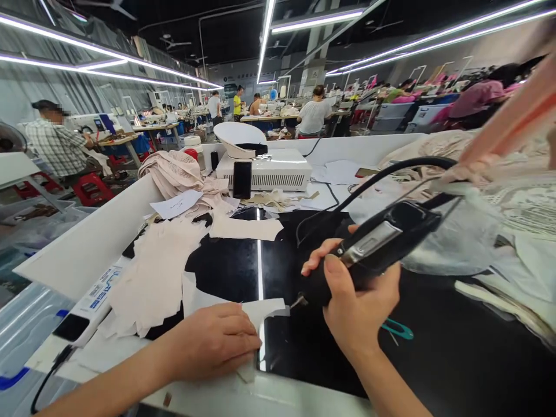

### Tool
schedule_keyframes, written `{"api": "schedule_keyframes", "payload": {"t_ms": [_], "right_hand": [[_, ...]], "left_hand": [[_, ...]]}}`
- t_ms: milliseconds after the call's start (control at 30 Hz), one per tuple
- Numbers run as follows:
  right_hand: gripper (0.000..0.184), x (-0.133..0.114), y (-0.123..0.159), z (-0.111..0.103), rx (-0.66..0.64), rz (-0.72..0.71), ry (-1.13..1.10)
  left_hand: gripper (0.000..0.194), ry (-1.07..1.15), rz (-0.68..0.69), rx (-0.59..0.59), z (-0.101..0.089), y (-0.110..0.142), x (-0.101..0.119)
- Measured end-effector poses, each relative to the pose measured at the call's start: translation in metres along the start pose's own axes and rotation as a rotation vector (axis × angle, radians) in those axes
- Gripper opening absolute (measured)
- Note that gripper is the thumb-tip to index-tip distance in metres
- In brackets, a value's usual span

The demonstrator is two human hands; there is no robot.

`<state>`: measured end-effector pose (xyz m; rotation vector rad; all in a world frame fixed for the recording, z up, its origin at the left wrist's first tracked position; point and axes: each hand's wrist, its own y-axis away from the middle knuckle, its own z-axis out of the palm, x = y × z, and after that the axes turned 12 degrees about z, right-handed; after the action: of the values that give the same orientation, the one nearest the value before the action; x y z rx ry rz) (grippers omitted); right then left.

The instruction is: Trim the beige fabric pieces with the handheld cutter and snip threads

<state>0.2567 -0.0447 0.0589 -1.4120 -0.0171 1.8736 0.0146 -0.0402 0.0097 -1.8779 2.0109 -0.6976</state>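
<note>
One black, elongated handheld tool [372, 242] with one silver metal plate is gripped by the right hand [362, 307], fingers curled; its thin tip is held just beside one pale, curved fabric piece [270, 307], partly covered by the left hand [217, 341], laid flat, fingers extended.

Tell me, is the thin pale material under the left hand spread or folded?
Spread where visible: the pale material lies flat on the glossy black surface; the left hand hides part.
</note>
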Motion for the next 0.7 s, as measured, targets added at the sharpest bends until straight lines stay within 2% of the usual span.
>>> {"api": "schedule_keyframes", "payload": {"t_ms": [133,333,533,700], "right_hand": [[0.028,0.007,-0.001,0.005,0.003,0.001,0.020],[0.025,0.014,0.000,0.011,-0.034,0.021,0.055],[0.026,0.023,0.001,0.008,-0.048,0.018,0.134],[0.030,0.025,0.002,0.009,-0.074,0.011,0.123]], "left_hand": [[0.020,-0.137,-0.034,0.000,0.009,-0.014,-0.011],[0.022,-0.235,-0.004,-0.024,0.021,-0.035,-0.026],[0.018,-0.258,-0.078,-0.134,0.030,-0.032,-0.033],[0.028,-0.271,-0.152,-0.162,0.033,-0.027,-0.033]]}}
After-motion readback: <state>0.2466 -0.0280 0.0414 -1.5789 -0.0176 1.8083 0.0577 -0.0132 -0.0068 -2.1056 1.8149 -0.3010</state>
